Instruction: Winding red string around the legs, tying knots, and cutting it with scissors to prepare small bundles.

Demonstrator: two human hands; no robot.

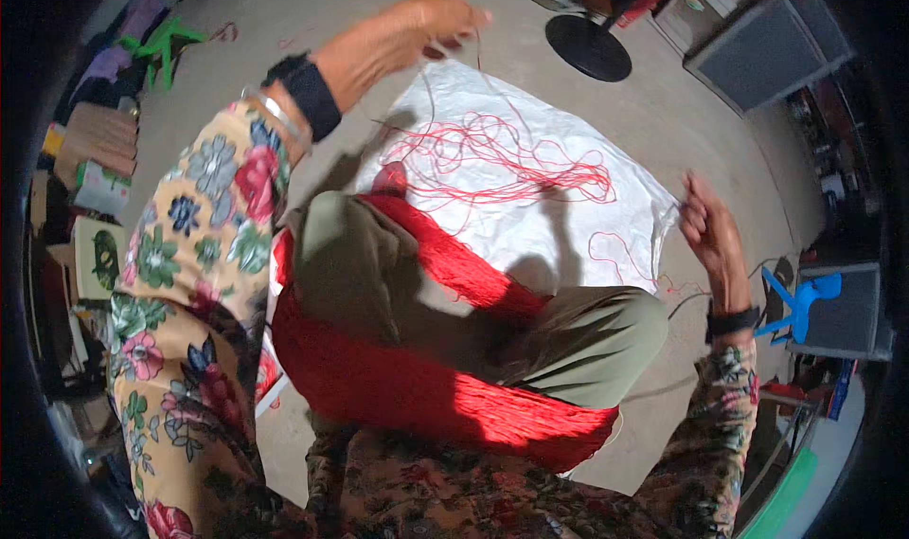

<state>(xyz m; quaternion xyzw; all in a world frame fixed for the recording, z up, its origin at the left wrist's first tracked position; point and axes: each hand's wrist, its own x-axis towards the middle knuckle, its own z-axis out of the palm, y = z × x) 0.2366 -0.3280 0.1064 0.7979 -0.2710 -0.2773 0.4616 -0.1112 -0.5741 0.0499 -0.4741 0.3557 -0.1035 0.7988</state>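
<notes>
White sheet (502,228) under red thread (579,179), left hand (445,13) with thread in grip (right hand (710,228), grip unclear)

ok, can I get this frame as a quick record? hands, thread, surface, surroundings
left hand: at the white sheet's far end in the picture, motion-blurred; thin strands seem to hang below its grip
right hand: off the sheet's right side, fingers curled; contents of grip unclear
loose thread: red, in tangled loops on the sheet
skein: thick, red, around the bent legs
white sheet: spread on the floor, creased
surroundings: green stool upper left, blue stool right, black round base upper right
</notes>
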